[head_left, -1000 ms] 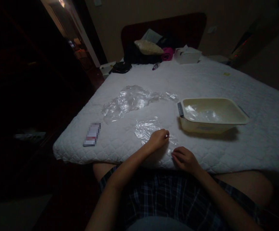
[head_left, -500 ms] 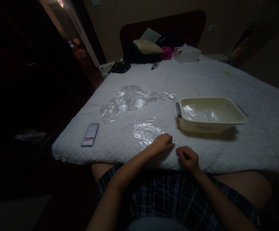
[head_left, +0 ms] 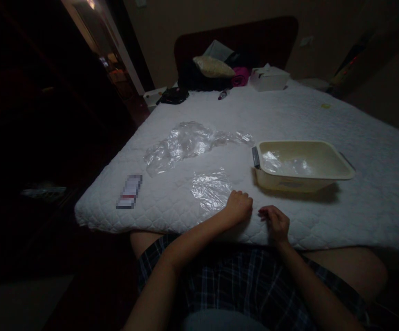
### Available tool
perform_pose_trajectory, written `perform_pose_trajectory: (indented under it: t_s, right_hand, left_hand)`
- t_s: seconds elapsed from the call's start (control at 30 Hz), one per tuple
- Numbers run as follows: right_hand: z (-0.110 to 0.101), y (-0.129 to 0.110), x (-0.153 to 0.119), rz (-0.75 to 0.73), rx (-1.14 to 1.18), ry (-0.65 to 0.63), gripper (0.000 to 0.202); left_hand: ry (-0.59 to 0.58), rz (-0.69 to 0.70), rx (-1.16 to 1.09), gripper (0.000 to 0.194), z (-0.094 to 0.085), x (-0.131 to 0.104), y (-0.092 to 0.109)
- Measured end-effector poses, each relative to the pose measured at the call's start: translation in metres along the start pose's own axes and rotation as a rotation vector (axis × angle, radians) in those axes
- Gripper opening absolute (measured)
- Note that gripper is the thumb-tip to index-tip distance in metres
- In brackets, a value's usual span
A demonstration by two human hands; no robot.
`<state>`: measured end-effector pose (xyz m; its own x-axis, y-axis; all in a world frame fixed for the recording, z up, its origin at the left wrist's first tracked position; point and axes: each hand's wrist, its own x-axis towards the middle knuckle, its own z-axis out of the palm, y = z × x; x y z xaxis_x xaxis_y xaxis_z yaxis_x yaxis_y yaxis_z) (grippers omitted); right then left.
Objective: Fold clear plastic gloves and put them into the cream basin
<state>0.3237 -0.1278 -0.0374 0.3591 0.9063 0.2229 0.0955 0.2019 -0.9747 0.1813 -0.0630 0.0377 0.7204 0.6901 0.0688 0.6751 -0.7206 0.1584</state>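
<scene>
A flat, crinkled clear plastic bag (head_left: pixel 210 189) lies on the white quilted bed near its front edge. My left hand (head_left: pixel 239 206) is closed at the bag's right side, knuckles up. Its fingertips are hidden, so what they grip cannot be made out. Just to the right, my right hand (head_left: pixel 278 224) is raised a little with loosely bent fingers pointing left, and I see nothing in it. A small gap separates the two hands. Behind them stands a cream plastic basin (head_left: pixel 289 183) with grey handles, some clear plastic (head_left: pixel 289 163) inside it.
A larger crumpled sheet of clear plastic (head_left: pixel 188 140) spreads across the mid-bed. A blurred-out phone-like object (head_left: pixel 129 192) lies at the left. Pillows (head_left: pixel 215 67), a rolled pink cloth (head_left: pixel 240 77) and a white box (head_left: pixel 270 79) sit by the headboard.
My right hand has moved slightly right and its fingers have loosened. My left hand has shifted a little right and turned knuckles up. The bag and basin stay put.
</scene>
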Motion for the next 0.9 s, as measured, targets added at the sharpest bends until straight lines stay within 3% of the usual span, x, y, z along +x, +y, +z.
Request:
perform_pose_trajectory:
  t_s: [0.13,0.27,0.33,0.47,0.6,0.9]
  right_hand:
    - [0.005,-0.008,0.010,0.092,0.034,0.000,0.022]
    - [0.018,-0.019,0.025,0.127,0.037,-0.100,0.024]
    - [0.030,-0.021,0.033,0.131,0.019,-0.138,0.023]
    - [0.060,-0.020,0.051,0.148,-0.011,-0.196,0.026]
    - [0.079,-0.019,0.065,0.203,0.090,-0.314,0.037]
    - [0.065,-0.021,0.074,0.166,-0.053,-0.563,0.036]
  left_hand:
    - [0.165,-0.162,-0.203,0.023,-0.011,-0.008,-0.018]
    - [0.392,-0.385,-0.604,0.020,-0.011,-0.016,-0.049]
    - [0.438,-0.504,-0.837,0.019,-0.008,-0.018,-0.065]
    - [0.436,-0.672,-1.267,0.022,-0.003,-0.020,-0.082]
    - [0.442,-0.715,-1.411,0.021,-0.001,-0.022,-0.083]
    - [0.362,-0.710,-1.501,0.020,0.015,-0.022,-0.080]
